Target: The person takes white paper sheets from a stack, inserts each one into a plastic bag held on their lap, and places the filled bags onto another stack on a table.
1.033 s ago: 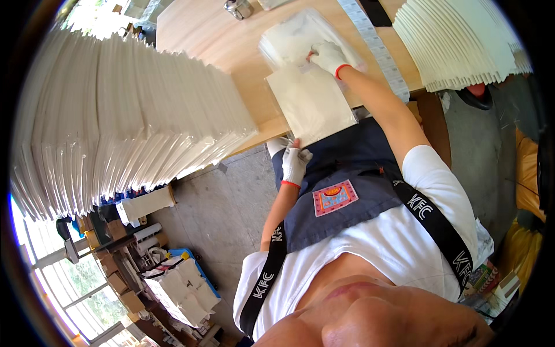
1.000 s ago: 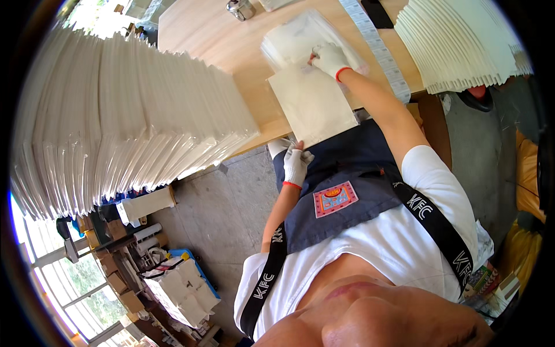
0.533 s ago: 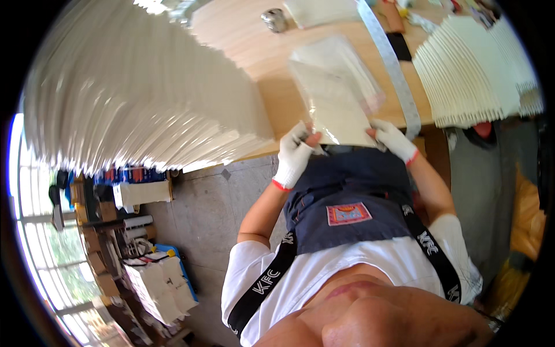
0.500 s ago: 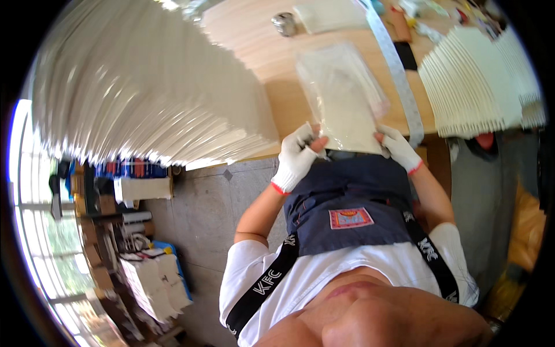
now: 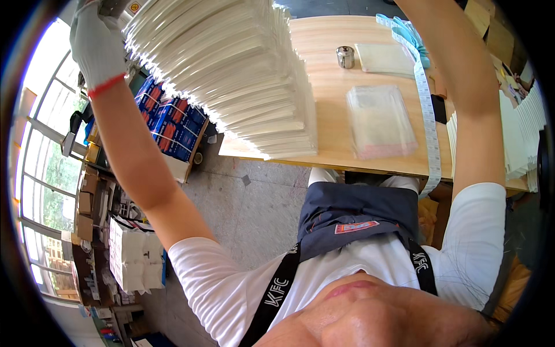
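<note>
My left hand [image 5: 98, 49], in a white knit glove with a red cuff, is raised at the upper left. It is beside the top of a tall stack of flat packets in clear plastic [image 5: 243, 87]; its fingers are partly hidden, and whether they grip a packet cannot be told. The right forearm [image 5: 477, 110] reaches up past the right side of the table, its hand beyond the upper edge of the picture. A pile of clear plastic bags [image 5: 381, 121] with a pinkish edge lies on the wooden table [image 5: 324, 46] in front of me.
A small metal tin [image 5: 345, 57] and a flat pale packet [image 5: 384, 59] lie farther back. A light-blue measuring tape [image 5: 425, 98] runs down the table and over its front edge. White sheets [image 5: 517, 130] stand fanned at right; blue boxes [image 5: 173, 127] sit at left.
Both hands have left the pale packet at the table's front edge and gone up and outward. The packet is no longer in front of me, and the pile of bags lies uncovered.
</note>
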{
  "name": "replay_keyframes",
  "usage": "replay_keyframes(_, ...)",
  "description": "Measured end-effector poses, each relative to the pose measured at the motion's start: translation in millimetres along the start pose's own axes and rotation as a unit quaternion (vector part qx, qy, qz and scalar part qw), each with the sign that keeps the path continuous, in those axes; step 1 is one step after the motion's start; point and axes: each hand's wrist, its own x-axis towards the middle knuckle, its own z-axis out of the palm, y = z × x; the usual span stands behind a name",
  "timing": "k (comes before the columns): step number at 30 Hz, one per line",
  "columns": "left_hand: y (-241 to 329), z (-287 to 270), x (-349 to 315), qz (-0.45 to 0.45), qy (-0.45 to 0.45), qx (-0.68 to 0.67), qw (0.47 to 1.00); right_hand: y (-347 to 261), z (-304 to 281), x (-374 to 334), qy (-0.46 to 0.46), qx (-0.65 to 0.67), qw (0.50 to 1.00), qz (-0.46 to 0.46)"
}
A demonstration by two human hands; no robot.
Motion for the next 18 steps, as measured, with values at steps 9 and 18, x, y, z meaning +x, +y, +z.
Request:
replay_keyframes(9,-57,-99,-9,-0.117,-0.069,0.257,0.957,30,13,9,-0.015,-0.105,0.991,0.082)
replay_keyframes(18,-172,-140,-355,-0.381,0.17,0.13,0.9,48,-64,-282,0.101,-0.317,0.943,-0.021)
